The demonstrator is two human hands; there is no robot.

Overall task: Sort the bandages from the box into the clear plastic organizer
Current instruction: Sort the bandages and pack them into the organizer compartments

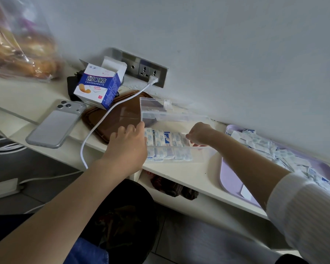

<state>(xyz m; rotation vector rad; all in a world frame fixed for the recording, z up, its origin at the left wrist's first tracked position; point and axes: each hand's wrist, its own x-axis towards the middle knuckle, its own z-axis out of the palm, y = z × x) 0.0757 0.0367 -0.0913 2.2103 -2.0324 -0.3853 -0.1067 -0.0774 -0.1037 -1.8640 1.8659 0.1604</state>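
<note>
Wrapped bandages (166, 139) look light, thin, slippery; left hand (127, 144) fingers steady the clear organizer (198, 151); right hand (199, 133) fingers seem pinched, on what I cannot tell.

A plain pale grey wall (236, 44) fills the upper right of the frame. A metal socket panel (141, 66) is set in it at upper centre. Below runs a cream desk (179, 172), with dark floor (189, 235) at the bottom.
</note>
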